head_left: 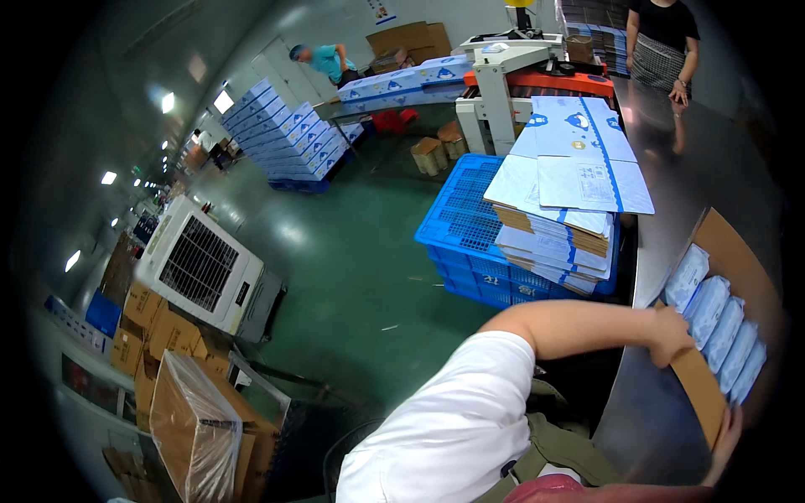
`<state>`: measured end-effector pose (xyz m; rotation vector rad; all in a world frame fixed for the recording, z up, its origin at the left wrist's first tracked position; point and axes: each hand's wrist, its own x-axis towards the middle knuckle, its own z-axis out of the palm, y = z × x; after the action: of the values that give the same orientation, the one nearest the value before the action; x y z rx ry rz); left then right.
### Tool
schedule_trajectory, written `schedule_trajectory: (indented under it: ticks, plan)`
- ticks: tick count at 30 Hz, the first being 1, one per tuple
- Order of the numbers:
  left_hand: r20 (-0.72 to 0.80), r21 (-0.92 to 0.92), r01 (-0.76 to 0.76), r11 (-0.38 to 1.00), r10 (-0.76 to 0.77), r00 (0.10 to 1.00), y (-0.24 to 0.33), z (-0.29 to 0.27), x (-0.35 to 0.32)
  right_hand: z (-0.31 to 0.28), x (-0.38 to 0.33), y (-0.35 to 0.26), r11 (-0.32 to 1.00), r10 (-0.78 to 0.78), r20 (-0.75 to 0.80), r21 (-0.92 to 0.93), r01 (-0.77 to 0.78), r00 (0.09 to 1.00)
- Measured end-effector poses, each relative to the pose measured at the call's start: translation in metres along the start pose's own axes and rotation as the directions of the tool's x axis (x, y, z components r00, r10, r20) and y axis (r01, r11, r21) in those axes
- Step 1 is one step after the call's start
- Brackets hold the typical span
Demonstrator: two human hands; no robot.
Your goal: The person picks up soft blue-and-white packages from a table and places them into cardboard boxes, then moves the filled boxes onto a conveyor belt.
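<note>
An open cardboard box (703, 388) stands on the steel table at the right. Several pale-blue soft packs (719, 325) stand in a row inside it. My left hand (671, 337) is closed on the box's left edge, its fingers partly hidden by the wall. At the near corner, my right hand (728, 440) grips the box from outside, with only part of its fingers showing. My left arm, in a white sleeve, reaches across the lower part of the view.
Flattened white-and-blue cartons (587, 159) are stacked on blue plastic crates (470, 226) left of the steel table (650, 268). A sealing machine (511, 84) stands beyond them. Another person (662, 42) stands at the table's far end. Farther left are an air cooler (201, 264) and stacked boxes (289, 138).
</note>
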<state>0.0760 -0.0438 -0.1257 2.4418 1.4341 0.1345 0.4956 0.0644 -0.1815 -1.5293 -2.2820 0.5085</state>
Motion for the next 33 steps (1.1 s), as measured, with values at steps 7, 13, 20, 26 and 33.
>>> schedule_trajectory:
  ticks: [7, 13, 20, 26, 33]
  plan:
    - [-0.302, 0.234, -0.136, 0.963, 0.205, 0.931, -0.046, -0.084, -0.026, 0.001, -0.24, -0.036, 0.936, 0.274, -0.738, 0.351, 0.004, 0.616]
    - [-0.518, 0.445, -0.171, 0.879, 0.408, 0.752, -0.08, -0.085, 0.018, 0.182, -0.166, -0.096, 0.096, 0.661, -0.388, 0.893, 0.44, 0.643]
    - [-0.743, -0.073, 0.733, 0.676, -0.527, 0.413, -0.238, -0.104, -0.094, 0.17, -0.05, -0.221, 0.503, 0.514, -0.667, 0.743, 0.441, 0.539]
    - [-0.096, -0.107, 0.993, 0.057, -0.994, 0.047, -0.322, -0.102, -0.124, 0.181, 0.189, -0.173, 0.696, 0.23, -0.38, 0.708, 0.122, 0.896]
    - [0.232, -0.217, 0.967, -0.131, -0.969, -0.079, -0.419, -0.095, -0.135, 0.186, 0.088, -0.198, 0.943, -0.322, -0.052, -0.11, 0.315, 0.945]
